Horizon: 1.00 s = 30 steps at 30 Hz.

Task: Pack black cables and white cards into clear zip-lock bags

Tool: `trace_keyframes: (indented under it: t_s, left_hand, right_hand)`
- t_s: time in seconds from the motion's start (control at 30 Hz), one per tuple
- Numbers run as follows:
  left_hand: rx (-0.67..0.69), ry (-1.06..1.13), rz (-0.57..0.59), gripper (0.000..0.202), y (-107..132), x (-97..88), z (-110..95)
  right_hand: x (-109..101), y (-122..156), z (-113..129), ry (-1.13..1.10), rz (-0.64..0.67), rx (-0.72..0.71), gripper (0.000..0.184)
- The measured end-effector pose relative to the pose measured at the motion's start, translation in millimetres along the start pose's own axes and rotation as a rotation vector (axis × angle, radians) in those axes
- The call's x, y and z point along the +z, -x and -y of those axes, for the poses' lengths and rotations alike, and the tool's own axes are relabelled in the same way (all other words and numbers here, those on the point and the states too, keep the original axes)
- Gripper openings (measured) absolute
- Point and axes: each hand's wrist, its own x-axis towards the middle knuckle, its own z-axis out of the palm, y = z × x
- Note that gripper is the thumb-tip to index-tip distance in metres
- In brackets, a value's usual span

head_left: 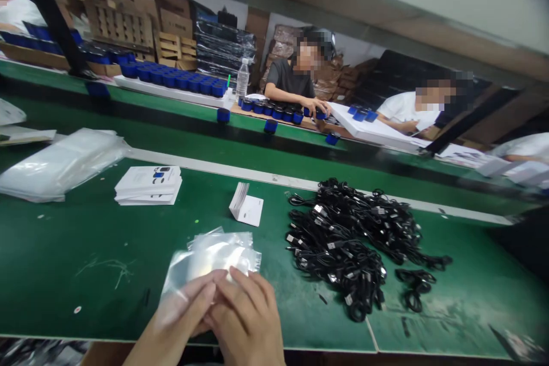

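A small clear plastic bag [214, 257] lies on the green table [86, 263] near its front edge. My left hand [184, 311] and my right hand [246, 314] meet at the bag's near end, fingers pinched together on it. To the right lies a pile of several coiled black cables [347, 240]. A small stack of white cards [245, 206] sits just beyond the bag. A stack of white booklets [149, 185] lies further left.
A heap of clear bags [60, 163] fills the left of the table. Beyond runs a green conveyor [257, 148] carrying blue items. Two people sit across it with trays of blue and black parts [274, 110]. Cardboard boxes stand behind.
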Motion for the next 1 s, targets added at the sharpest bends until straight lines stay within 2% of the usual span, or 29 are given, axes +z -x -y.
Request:
trace_keyframes:
  t_s: [0.07, 0.1, 0.17, 0.23, 0.3, 0.4, 0.43, 0.5, 0.57, 0.6, 0.63, 0.7, 0.77, 0.9, 1.0]
  left_hand:
    - [-0.012, -0.001, -0.023, 0.049, -4, 12.8, -9]
    - [-0.016, -0.005, -0.040, 0.052, -5, 16.4, -12]
    - [-0.010, -0.018, -0.061, 0.059, -5, 19.2, -15]
    - [0.005, -0.029, -0.058, 0.061, -5, 18.6, -14]
    - [0.018, -0.042, -0.056, 0.059, -6, 16.1, -12]
    - [0.089, -0.150, -0.077, 0.057, -7, 7.9, -11]
    - [0.154, -0.209, -0.123, 0.058, -7, 3.6, -12]
    - [0.357, -0.343, -0.311, 0.061, -6, -6.3, -15]
    - [0.554, -0.496, -0.507, 0.054, -3, -14.5, -18]
    - [0.605, -0.581, -0.535, 0.048, -1, -16.4, -19]
    - [0.615, -0.668, -0.496, 0.042, 1, -16.3, -20]
    - [0.558, -0.793, -0.328, 0.032, 5, -9.6, -22]
    - [0.502, -0.822, -0.215, 0.028, 7, 3.3, -25]
    - [0.453, -0.809, -0.188, 0.023, 7, 25.6, -29]
    - [0.426, -0.863, -0.145, 0.020, 3, 28.2, -32]
  right_hand:
    - [-11, 2, -4, -0.074, -0.032, 0.216, 0.015]
    - [-17, 2, -7, -0.131, -0.015, 0.340, 0.016]
    - [-26, 1, -13, -0.313, 0.113, 0.541, 0.019]
    - [-28, -1, -14, -0.507, 0.264, 0.640, 0.016]
    - [-25, -4, -11, -0.592, 0.294, 0.673, 0.013]
    - [-19, -7, -7, -0.532, 0.204, 0.669, 0.020]
    - [-19, -8, -7, -0.504, 0.205, 0.669, 0.021]
    - [-20, -10, -9, -0.457, 0.250, 0.663, 0.019]
    - [-23, -13, -11, -0.424, 0.282, 0.660, 0.018]
    - [-24, -14, -12, -0.414, 0.279, 0.660, 0.019]
    - [-24, -15, -12, -0.406, 0.274, 0.655, 0.019]
    - [-23, -17, -11, -0.391, 0.272, 0.636, 0.023]
    - [-21, -17, -9, -0.373, 0.282, 0.615, 0.030]
    - [-19, -15, -8, -0.332, 0.314, 0.580, 0.037]
    - [-18, -13, -9, -0.286, 0.321, 0.513, 0.033]
